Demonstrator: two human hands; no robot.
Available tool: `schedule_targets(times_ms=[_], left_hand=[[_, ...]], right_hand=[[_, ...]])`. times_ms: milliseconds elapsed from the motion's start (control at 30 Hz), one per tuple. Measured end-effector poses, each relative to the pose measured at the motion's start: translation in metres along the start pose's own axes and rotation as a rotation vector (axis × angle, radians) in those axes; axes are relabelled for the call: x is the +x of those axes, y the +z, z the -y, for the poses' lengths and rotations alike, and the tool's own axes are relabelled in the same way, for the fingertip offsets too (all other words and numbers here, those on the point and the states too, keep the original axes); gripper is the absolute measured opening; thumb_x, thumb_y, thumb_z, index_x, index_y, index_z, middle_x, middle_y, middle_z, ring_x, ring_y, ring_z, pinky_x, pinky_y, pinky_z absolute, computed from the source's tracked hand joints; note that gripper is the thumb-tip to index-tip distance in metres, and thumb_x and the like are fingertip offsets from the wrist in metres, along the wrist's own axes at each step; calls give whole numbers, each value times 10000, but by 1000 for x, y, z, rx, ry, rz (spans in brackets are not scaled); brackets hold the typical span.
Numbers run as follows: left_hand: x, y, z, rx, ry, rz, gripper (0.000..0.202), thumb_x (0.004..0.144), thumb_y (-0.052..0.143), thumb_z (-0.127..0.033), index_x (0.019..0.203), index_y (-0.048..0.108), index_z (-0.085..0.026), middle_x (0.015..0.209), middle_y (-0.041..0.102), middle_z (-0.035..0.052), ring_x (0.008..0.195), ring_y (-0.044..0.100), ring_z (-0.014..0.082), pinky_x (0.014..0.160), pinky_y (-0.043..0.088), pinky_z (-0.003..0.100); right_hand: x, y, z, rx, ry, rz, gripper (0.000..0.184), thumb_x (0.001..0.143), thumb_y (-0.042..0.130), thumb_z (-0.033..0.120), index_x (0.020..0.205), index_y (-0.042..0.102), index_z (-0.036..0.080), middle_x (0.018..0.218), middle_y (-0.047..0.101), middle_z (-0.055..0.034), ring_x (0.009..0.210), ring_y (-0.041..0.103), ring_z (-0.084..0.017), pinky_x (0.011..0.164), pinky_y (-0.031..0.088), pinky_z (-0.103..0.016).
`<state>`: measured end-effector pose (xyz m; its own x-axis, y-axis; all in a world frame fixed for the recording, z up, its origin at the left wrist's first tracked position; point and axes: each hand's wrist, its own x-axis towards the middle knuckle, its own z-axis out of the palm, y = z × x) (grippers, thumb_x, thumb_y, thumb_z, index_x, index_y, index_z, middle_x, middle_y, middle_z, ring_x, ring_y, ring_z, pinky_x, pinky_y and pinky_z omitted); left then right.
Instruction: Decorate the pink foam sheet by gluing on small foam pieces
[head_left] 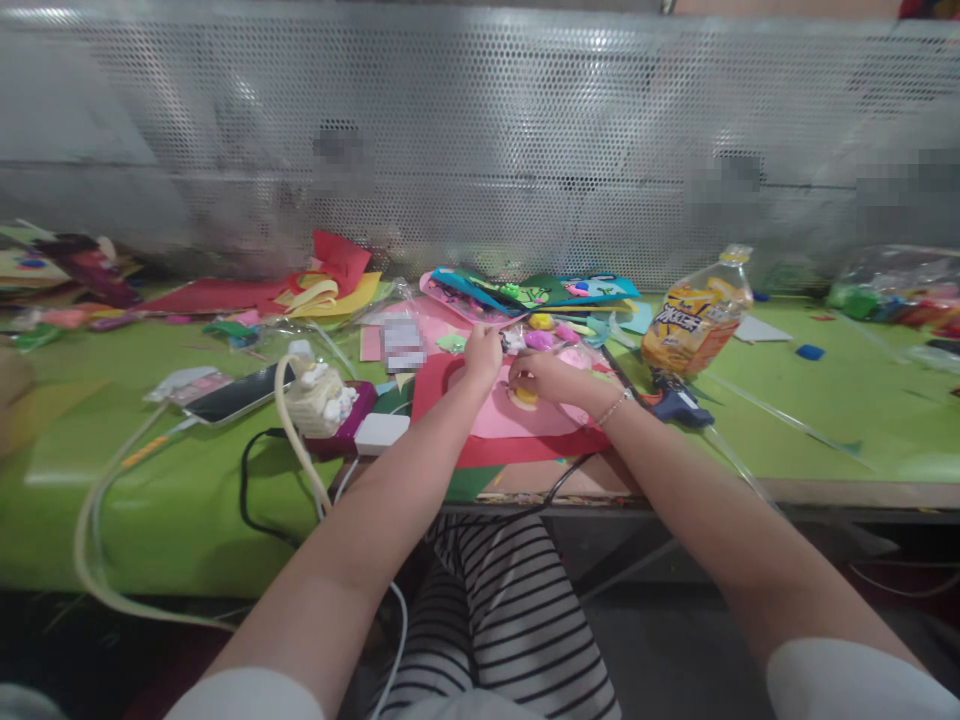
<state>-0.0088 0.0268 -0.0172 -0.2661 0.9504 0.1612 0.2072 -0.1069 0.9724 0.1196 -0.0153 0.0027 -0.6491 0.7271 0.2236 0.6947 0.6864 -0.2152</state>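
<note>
Both hands are over a pink paper shape (499,421) that lies on a red sheet (442,452). My left hand (484,355) is closed above the back part of the pink paper; whatever its fingers hold is too small to make out. Just to the right, my right hand (544,376) is bent down with its fingertips pinched together, and what they grip, if anything, is hidden. Below those fingertips a round yellow piece (526,394) with a pale rim rests on the pink paper. Lumps of pink clay (538,340) and yellow clay (541,321) lie behind my hands.
A glue gun (679,402) and a drink bottle (697,318) stand to the right. On the left are a phone (241,393), a purple power strip (352,420) with plugs and looping cables. Coloured papers (247,296) lie behind, before a perforated metal screen (480,140).
</note>
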Motion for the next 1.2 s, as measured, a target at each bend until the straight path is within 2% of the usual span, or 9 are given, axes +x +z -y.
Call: schedule_targets(times_ms=[433,767,933,1067,1200], left_hand=[[0,0,-1,20,5,-3,99,795,399,-208,710,450,-207,726,556,15,721,564,164,607,404,269],[2,-1,2,32,-2,0,83,798,421,-226,736,475,-214,720,566,12,732,577,166,594,407,260],[4,1,4,42,0,-8,86,802,418,-231,746,482,-217,753,587,18,745,590,172,605,423,269],[5,1,5,33,32,-3,84,795,405,-213,747,474,-215,774,597,21,743,586,168,616,428,270],[5,1,5,33,20,0,88,795,394,-210,739,461,-215,786,598,20,721,576,165,610,420,272]], right_hand=[[2,4,1,26,60,-41,150,777,585,88,817,729,101,838,698,-102,731,596,-142,670,421,-212],[3,5,-4,3,30,-78,208,788,518,99,774,725,98,827,692,-108,746,602,-152,689,429,-231],[1,2,-2,33,73,-39,266,689,517,7,825,723,107,870,705,-89,787,617,-154,712,444,-214],[1,1,-1,6,101,6,239,708,531,28,843,719,90,863,709,-98,765,622,-153,696,444,-212],[2,2,-1,-37,125,37,190,773,549,115,853,718,82,879,711,-117,759,626,-166,693,442,-229]])
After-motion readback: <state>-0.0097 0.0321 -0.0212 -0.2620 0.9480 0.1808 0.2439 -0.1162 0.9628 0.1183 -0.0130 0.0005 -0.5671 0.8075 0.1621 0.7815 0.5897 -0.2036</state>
